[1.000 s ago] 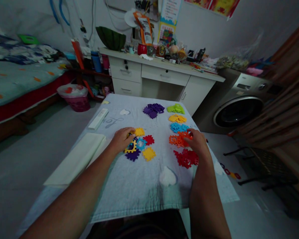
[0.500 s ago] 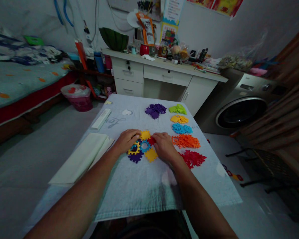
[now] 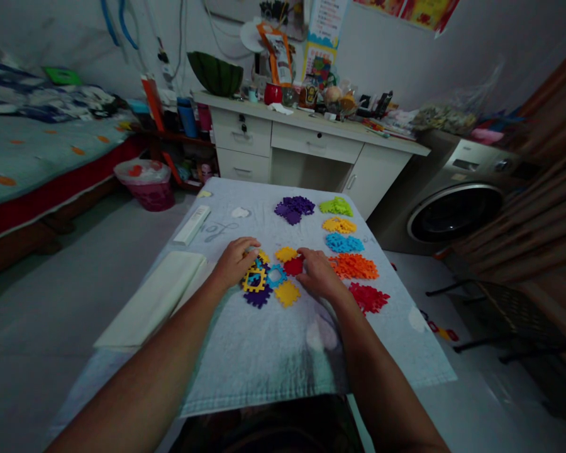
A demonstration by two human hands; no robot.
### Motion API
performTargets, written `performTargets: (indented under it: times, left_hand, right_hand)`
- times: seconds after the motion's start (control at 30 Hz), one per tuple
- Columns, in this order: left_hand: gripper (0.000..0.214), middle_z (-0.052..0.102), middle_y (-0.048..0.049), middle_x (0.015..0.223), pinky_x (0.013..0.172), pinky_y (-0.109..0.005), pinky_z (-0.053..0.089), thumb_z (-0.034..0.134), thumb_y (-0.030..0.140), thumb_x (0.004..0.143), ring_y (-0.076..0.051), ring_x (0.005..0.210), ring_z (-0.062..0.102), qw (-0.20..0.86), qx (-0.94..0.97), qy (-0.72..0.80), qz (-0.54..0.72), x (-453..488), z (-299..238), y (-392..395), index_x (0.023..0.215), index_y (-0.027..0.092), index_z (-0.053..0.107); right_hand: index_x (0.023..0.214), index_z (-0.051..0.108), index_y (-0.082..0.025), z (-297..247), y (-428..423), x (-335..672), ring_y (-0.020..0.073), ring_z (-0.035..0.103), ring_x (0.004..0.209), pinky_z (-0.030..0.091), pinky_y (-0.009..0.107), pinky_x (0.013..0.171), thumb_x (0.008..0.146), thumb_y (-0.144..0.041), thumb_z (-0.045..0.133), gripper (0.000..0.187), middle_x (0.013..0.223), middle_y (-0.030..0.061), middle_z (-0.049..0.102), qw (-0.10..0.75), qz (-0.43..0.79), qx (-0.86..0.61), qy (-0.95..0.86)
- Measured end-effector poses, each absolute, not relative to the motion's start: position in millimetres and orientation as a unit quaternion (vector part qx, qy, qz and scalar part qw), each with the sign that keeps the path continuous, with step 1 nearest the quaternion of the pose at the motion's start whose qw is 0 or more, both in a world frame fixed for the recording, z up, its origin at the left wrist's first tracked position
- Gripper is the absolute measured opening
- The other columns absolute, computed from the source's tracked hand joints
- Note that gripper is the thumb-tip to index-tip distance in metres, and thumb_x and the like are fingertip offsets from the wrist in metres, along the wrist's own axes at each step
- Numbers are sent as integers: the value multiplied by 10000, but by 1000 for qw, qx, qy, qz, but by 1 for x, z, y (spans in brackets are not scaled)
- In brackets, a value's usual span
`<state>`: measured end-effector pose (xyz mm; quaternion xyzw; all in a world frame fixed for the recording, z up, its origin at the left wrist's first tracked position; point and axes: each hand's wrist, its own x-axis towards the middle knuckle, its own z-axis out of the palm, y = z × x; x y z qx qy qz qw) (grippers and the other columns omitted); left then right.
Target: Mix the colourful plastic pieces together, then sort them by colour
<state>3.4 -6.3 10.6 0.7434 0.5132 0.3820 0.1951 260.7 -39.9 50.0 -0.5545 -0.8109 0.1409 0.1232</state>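
Several toothed plastic interlocking tiles lie in a loose cluster on the cloth. My left hand [image 3: 236,263] is closed at its left side, fingers and thumb on a yellow tile [image 3: 263,257], which they partly hide. Below it lie a yellow frame tile [image 3: 255,280], a purple tile [image 3: 258,297] and a blue ring-like tile [image 3: 277,275]. My right hand [image 3: 319,274] grips the right edge of a red tile [image 3: 292,267] between fingers and thumb. Another yellow tile [image 3: 286,253] touches the red one's far side. A third yellow tile [image 3: 287,293] lies nearer me.
Along the table's right side sit piles of green [image 3: 336,206], yellow-orange [image 3: 339,224], blue [image 3: 343,243], orange [image 3: 356,267] and red tiles [image 3: 368,298]. A purple pile [image 3: 294,209] lies farther back. Folded pale cloth [image 3: 151,302] and a white box [image 3: 192,225] are at left.
My hands have moved apart, the left slightly left and the right to the right. The red tile and the far yellow tile have shifted right, away from the blue tile.
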Motion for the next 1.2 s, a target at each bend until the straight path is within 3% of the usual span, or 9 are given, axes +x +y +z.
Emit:
performTargets:
  times: [0.33, 0.53, 0.77, 0.9, 1.2]
  left_hand:
    - [334, 683, -82, 1127, 1035, -436, 440, 469, 408, 862, -249, 1115, 597, 192, 762, 502, 361, 4, 10, -5, 1016, 201, 681]
    - [326, 687, -74, 1108, 1034, -429, 439, 478, 410, 855, -245, 1107, 598, 188, 762, 504, 362, 3, 9, -4, 1008, 208, 683]
    - [351, 687, -87, 1087, 1007, -429, 446, 458, 444, 872, -254, 1079, 607, 169, 753, 520, 366, 1, 7, -3, 995, 193, 671]
    - [359, 687, -82, 1068, 1001, -420, 448, 454, 461, 878, -249, 1064, 609, 160, 751, 524, 370, 0, 5, -3, 990, 197, 670]
    - [359, 695, -89, 1057, 974, -407, 462, 450, 418, 850, -252, 1013, 619, 140, 728, 575, 346, -4, 13, -6, 993, 187, 684]
  right_hand:
    - [1196, 621, -172, 93, -58, 297, 241, 573, 1153, 415, 387, 1016, 839, -192, 607, 358, 1225, 100, 659, 126, 184, -534, -815]
    - [1174, 651, -226, 105, -80, 386, 250, 586, 1176, 420, 442, 1050, 795, -204, 597, 384, 1260, 80, 651, 166, 205, -579, -771]
    - [1191, 642, -245, 73, -113, 451, 258, 605, 1151, 507, 413, 917, 809, -279, 591, 387, 1253, 88, 657, 207, 212, -654, -696]
    - [1176, 652, -247, 65, -119, 454, 263, 621, 1119, 513, 404, 891, 797, -255, 590, 384, 1199, 84, 678, 168, 197, -674, -692]
    - [1206, 641, -177, 95, -81, 354, 253, 570, 1204, 403, 420, 1066, 866, -226, 588, 348, 1258, 112, 654, 122, 111, -583, -796]
